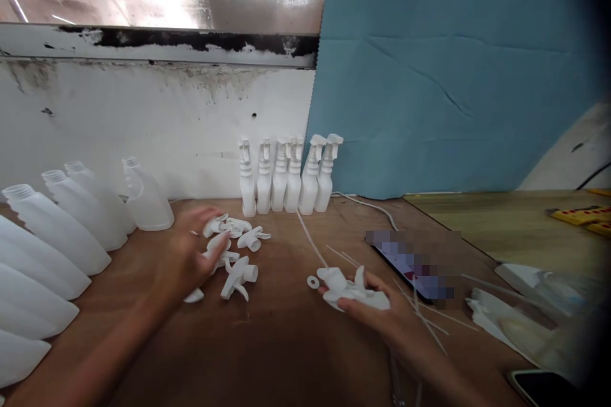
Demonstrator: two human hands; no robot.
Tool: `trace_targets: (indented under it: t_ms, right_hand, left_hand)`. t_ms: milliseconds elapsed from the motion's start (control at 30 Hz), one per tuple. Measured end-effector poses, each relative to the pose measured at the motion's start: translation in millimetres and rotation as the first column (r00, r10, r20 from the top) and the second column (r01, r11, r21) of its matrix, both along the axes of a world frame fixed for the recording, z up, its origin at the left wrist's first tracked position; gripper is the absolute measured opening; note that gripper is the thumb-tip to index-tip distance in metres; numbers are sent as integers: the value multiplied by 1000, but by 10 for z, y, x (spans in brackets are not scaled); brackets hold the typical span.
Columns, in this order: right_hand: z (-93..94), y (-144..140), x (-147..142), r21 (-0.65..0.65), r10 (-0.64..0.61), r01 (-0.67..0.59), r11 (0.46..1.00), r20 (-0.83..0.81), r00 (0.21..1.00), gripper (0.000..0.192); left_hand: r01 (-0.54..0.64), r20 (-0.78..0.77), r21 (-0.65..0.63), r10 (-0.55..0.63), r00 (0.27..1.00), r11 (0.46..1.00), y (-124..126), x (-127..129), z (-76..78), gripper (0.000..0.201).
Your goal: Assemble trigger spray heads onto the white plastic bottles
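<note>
The spray head [353, 289] lies in the right hand [382, 311], near the middle of the desk [286, 356], a little toward its near edge. The fingers curl under and around it – a narrow, holding grip – and its long axis runs roughly left to right across the palm, with its nozzle end pointing left toward a small white ring [313, 282] that lies on the wood just beside it.

The left hand [191, 254] reaches forward over a loose pile of spray heads [233, 248], left of the desk's middle. Its fingers are spread wide and blurred; they touch or hover just over the nearest pieces, and I cannot tell whether any is gripped. The pile lies to the left of the held spray head and a little farther back – the left hand is plainly the nearer one to it.

Along the left edge stand and lean open bottles [62, 229] without tops. At the back edge, against the wall, a row of finished spray bottles [286, 175] stands upright. Thin white tubes [420, 311] lie scattered to the right of the right hand, near a phone [405, 264], and clear plastic bags [515, 318] sit toward the right edge.
</note>
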State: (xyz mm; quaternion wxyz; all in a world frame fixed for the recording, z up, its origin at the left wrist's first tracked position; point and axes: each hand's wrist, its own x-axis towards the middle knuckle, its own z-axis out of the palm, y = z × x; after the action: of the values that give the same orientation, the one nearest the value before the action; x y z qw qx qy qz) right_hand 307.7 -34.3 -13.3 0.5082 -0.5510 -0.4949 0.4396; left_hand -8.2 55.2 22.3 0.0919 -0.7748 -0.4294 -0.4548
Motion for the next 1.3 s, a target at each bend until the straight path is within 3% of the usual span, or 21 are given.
trace_targets:
  t_ms: [33, 133, 233, 300, 500, 600, 700, 800, 900, 967, 1033, 1133, 1300]
  right_hand:
    - [-8, 7, 57, 6, -30, 30, 1000, -42, 999, 34]
    - [-31, 32, 191, 1, -76, 77, 997, -162, 984, 36]
    - [-6, 45, 263, 21, -46, 53, 998, -259, 965, 37]
    - [26, 48, 286, 58, -17, 35, 998, -285, 958, 35]
    - [9, 68, 333, 72, 38, -17, 997, -306, 951, 26]
    - [14, 73, 343, 72, 26, -4, 997, -320, 947, 25]
    - [88, 64, 345, 101, -1, 43, 994, -378, 926, 25]
    - [185, 53, 371, 120, -31, 102, 988, -485, 874, 18]
    - [251, 58, 429, 105, -116, 221, 970, -598, 793, 13]
    - [268, 71, 474, 94, -175, 304, 948, -645, 744, 15]
    - [268, 86, 512, 93, -209, 360, 928, -669, 713, 16]
    - [255, 95, 551, 96, -225, 389, 916, -680, 698, 13]
    - [247, 78, 586, 121, -226, 400, 908, -662, 715, 14]
  left_hand:
    - [-248, 38, 33, 247, 968, 968, 147, -154, 70, 34]
    - [-526, 193, -22, 520, 832, 850, 510, -557, 197, 69]
    - [-616, 230, -164, 637, 736, 771, 722, -795, 178, 98]
    - [-637, 202, -235, 678, 707, 734, 810, -875, 110, 107]
    - [-670, 127, -328, 734, 667, 666, 989, -981, -104, 94]
    - [-660, 140, -265, 705, 695, 703, 949, -905, -115, 83]
    - [-591, 99, -126, 603, 792, 797, 722, -683, -65, 83]
    - [-383, -100, -14, 380, 919, 923, 332, -411, -41, 78]
    - [-146, -304, 110, 173, 937, 983, -102, -227, -103, 74]
    - [14, -431, 156, 56, 901, 988, -354, -174, -181, 73]
    - [96, -491, 141, -15, 871, 985, -548, -163, -265, 71]
    - [155, -513, 128, -68, 856, 980, -708, -176, -347, 70]
    - [163, -504, 115, -84, 860, 980, -741, -186, -342, 63]
